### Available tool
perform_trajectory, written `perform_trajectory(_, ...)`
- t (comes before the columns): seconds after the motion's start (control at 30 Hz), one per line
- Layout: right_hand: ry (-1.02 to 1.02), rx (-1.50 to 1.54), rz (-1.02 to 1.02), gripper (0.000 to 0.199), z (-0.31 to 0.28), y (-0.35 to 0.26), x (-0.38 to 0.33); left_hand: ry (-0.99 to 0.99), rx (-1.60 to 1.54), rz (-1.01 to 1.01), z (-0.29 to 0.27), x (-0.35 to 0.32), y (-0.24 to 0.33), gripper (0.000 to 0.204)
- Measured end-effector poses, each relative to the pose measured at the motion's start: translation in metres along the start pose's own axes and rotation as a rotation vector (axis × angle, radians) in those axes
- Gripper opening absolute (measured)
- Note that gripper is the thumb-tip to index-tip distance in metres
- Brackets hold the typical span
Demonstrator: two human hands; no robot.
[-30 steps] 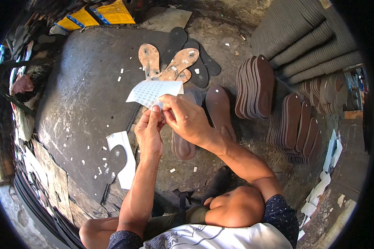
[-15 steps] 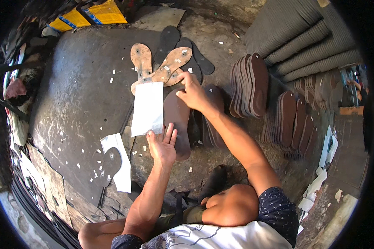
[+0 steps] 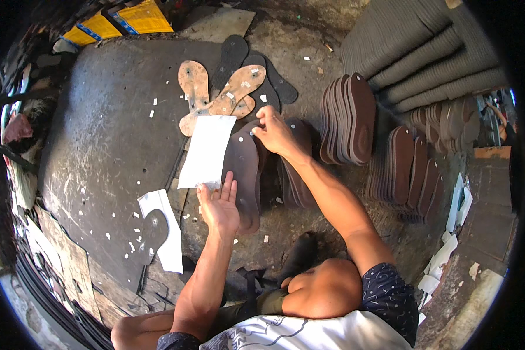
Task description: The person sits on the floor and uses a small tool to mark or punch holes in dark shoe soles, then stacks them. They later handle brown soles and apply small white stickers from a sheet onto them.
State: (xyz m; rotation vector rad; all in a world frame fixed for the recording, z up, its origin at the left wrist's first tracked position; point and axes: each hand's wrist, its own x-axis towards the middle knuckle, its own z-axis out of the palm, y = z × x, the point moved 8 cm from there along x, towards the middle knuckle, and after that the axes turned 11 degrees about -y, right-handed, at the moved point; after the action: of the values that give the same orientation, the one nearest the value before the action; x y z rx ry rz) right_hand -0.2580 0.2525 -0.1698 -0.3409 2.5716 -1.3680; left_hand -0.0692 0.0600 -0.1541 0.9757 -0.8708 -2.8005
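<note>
My left hand (image 3: 219, 211), palm up, grips the lower edge of a white sheet (image 3: 207, 153) at its thumb, the other fingers stretched out. Beside the sheet lies a brown shoe sole (image 3: 243, 186) with a small white dot near its far end; the sheet and left fingers are close to its left edge. My right hand (image 3: 276, 133) is closed in a pinch by the sole's far end. Whatever its fingertips hold is too small to make out. Under the far edge of the sheet lie crossed tan sole-shaped templates (image 3: 239, 88).
Dark soles (image 3: 230, 61) lie beyond the templates. Stacked brown soles (image 3: 361, 116) stand at right, with more stacks (image 3: 401, 166) nearer. Ribbed grey sheets (image 3: 414, 46) fill the far right. A cut white sheet (image 3: 164, 221) and dark sole piece (image 3: 155, 230) lie left of my left arm.
The brown sole has shifted left and nearer, and its white dot now shows. My left hand has moved slightly left with the sheet, which tilts more. My right hand's fingers have curled in.
</note>
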Motion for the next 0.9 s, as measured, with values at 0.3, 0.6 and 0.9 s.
perform_trajectory(0.3, -0.069, 0.284, 0.052, 0.049, 0.008, -0.027, -0.035, -0.143, 0.038, -0.080, 0.005, 0.029, 0.006, 0.046)
perform_trajectory(0.6, 0.195, -0.393, -0.030, 0.040, -0.100, -0.001, -0.059, -0.135, 0.375, 0.152, 0.015, 0.031, 0.080, 0.016)
perform_trajectory(0.9, 0.021, -0.202, -0.441, 0.011, -0.009, -0.189, -0.081, -0.280, 0.267, 0.029, 0.062, 0.010, 0.058, 0.018)
